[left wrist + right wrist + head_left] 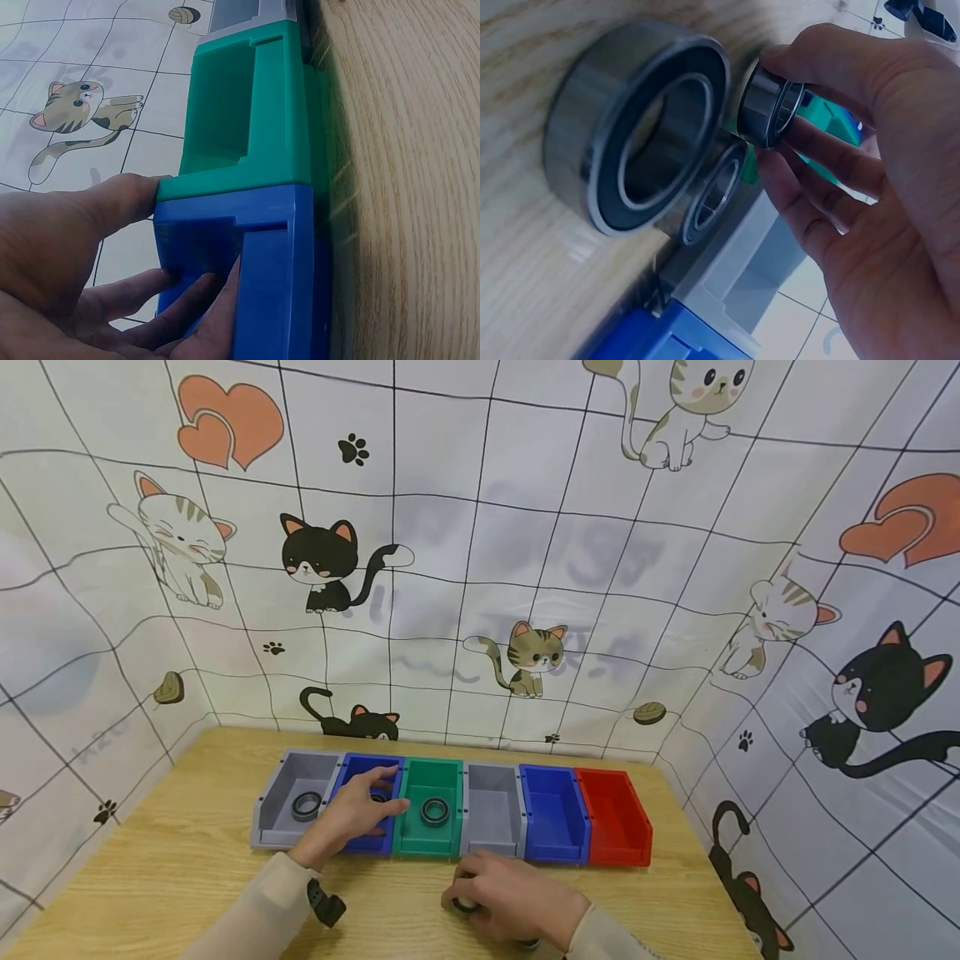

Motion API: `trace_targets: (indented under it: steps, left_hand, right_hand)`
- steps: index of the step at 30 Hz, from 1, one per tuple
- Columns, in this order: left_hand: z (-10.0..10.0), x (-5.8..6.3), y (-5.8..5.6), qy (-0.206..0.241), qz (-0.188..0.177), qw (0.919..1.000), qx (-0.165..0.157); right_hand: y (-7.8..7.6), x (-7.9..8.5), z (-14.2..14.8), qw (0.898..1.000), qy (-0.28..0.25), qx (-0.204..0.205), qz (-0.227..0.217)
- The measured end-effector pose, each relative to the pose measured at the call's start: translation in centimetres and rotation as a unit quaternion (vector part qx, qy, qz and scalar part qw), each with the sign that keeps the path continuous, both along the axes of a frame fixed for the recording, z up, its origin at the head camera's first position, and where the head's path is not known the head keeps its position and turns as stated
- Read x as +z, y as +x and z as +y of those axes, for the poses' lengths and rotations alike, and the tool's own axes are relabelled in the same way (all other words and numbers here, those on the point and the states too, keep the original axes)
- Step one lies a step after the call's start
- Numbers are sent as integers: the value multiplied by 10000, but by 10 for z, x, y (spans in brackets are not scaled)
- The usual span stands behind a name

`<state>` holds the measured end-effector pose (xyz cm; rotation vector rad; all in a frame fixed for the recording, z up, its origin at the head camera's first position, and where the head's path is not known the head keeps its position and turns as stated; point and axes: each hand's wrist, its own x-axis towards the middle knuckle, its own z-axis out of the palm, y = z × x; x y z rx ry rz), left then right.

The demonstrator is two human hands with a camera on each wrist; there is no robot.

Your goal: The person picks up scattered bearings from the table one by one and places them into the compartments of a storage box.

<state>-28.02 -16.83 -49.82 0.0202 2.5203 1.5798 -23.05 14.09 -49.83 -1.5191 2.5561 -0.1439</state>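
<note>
My right hand (517, 893) is low over the table in front of the bins, pinching a ball bearing (761, 105) between thumb and fingertips. In the right wrist view, a large bearing (585, 139) and a smaller bearing (686, 206) stand beside that hand over the wood. My left hand (360, 810) reaches over the left blue bin (274, 277), its fingers spread loosely into it and the thumb by the edge shared with the green bin (296, 127). A bearing (378, 796) shows partly behind those fingers. The green bin holds another bearing (435, 823).
The left grey bin (281, 839) has a bearing (306, 817) in it. Right of the green bin stand a second grey bin (491, 802), another blue bin (553, 810) and a red bin (617, 814). Cat-printed cloth (435, 568) rises behind the wooden table (172, 835).
</note>
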Motion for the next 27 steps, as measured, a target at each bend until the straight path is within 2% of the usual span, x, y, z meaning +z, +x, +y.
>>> trace_targets:
  steps: [16, 21, 27]
  left_hand:
    - [0, -3, 0, 35, 77, 10000, 21]
    - [0, -4, 0, 65, 66, 10000, 2]
    - [0, -4, 0, 63, 106, 9999, 20]
  right_hand:
    - [-8, 27, 11, 9985, -206, -507, -71]
    - [-16, 29, 15, 9971, -313, -692, -86]
    - [-28, 33, 20, 9955, -427, -834, 126]
